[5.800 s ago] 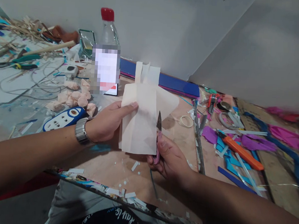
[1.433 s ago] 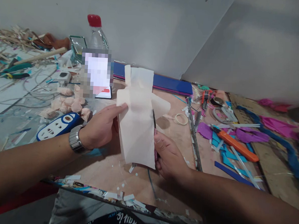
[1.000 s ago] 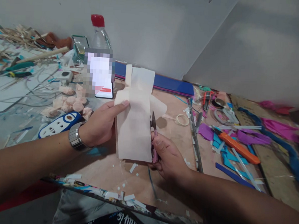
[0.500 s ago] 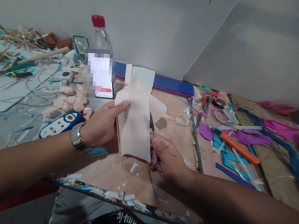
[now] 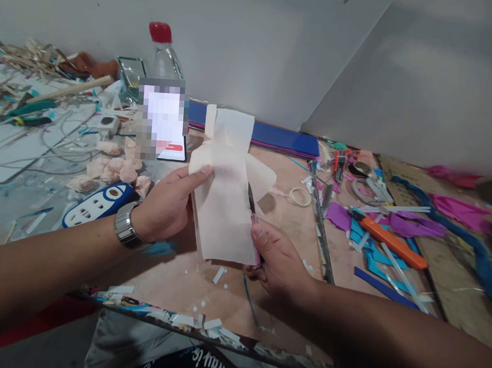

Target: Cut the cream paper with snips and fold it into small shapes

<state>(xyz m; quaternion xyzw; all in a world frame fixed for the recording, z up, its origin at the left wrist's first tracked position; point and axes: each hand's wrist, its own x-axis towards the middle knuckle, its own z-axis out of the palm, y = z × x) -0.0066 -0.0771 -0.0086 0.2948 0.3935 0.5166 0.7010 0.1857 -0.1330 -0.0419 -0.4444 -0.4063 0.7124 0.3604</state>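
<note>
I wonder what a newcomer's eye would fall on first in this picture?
Probably the pale sheet at the centre, gripped by the left hand, with scissors in the right hand along its right edge. Next come the red bottle cap up behind, left of centre, against the grey wall, and the orange cutter among coloured scraps at the right.

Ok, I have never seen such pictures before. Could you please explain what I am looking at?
There is no machine here: these are a person's own bare hands, seen by one camera worn on the head, looking forward and down. The left hand holds pale paper. The right hand holds scissors at the paper's right edge. On the table are a phone, a bottle with a red cap, a power strip, a tape roll and an orange cutter.
</note>
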